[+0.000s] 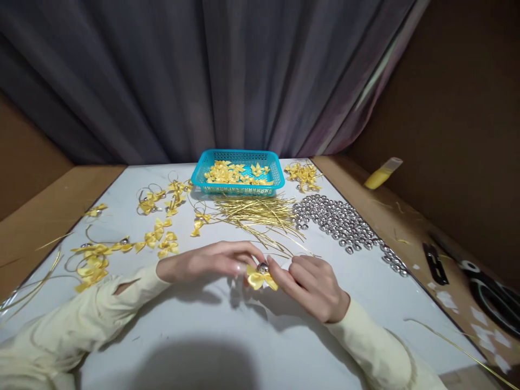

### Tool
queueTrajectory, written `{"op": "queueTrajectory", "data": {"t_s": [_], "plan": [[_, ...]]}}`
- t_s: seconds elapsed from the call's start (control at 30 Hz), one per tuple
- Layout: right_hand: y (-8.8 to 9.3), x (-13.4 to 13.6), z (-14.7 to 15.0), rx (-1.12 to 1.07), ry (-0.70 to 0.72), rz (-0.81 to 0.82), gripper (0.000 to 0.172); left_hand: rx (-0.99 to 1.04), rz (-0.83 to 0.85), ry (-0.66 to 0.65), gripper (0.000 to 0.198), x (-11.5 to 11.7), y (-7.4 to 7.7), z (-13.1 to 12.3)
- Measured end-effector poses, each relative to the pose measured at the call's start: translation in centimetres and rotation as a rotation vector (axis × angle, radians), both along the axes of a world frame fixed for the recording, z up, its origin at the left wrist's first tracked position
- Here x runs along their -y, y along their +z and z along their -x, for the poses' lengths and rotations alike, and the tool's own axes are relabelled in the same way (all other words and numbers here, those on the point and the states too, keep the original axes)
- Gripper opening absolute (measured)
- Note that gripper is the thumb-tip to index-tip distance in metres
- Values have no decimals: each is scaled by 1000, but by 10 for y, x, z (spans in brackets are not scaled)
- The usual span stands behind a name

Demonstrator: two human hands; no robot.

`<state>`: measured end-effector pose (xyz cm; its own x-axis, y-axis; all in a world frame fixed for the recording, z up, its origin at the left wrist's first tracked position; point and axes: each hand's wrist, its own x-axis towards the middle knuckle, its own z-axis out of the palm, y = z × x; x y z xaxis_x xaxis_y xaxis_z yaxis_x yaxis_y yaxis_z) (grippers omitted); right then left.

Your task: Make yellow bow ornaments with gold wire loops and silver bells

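Note:
Above the near middle of the table, a yellow satin ribbon bow (262,280) sits between my hands, with a shiny silver bell-like bead (263,267) at its top centre. My left hand (213,260) pinches the bow's left side, its fingers curved over from behind. From the other side, my right hand (314,284) has thumb and forefinger at the bow and bead, the other fingers curled in. Just beyond the hands lies a loose pile of gold cord pieces (260,211). Fingers partly hide the bow's edges.
A blue plastic basket (238,188) with yellow bows stands at the back. Silver beads (337,219) spread along the right. Bows with cord loops (93,265) lie on the left, more bows (304,176) at back right. Black scissors (495,303) and a yellow-filled tube (383,173) are far right.

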<state>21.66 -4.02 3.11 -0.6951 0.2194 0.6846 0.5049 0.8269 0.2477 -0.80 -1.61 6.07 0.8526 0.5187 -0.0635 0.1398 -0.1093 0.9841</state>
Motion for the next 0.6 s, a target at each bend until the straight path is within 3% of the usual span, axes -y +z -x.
{"op": "queueTrajectory", "data": {"t_s": [0.03,0.07,0.13,0.23,0.43,0.6], "plan": [[0,0,0,-1,-1,-4,20,35,175,-59,52,-3,2,0],[-1,-1,0,-1,1,-4,20,67,264,-30,53,-4,2,0],[-1,-1,1,4,18,2,21,21,332,41,41,-4,2,-1],[-2,-2,2,17,32,8,21,-45,355,88,22,0,1,-4],[-1,-4,2,54,18,24,25,-30,398,140,19,3,2,-6],[-1,-3,2,51,23,10,23,-50,324,128,18,5,7,-8]]}}
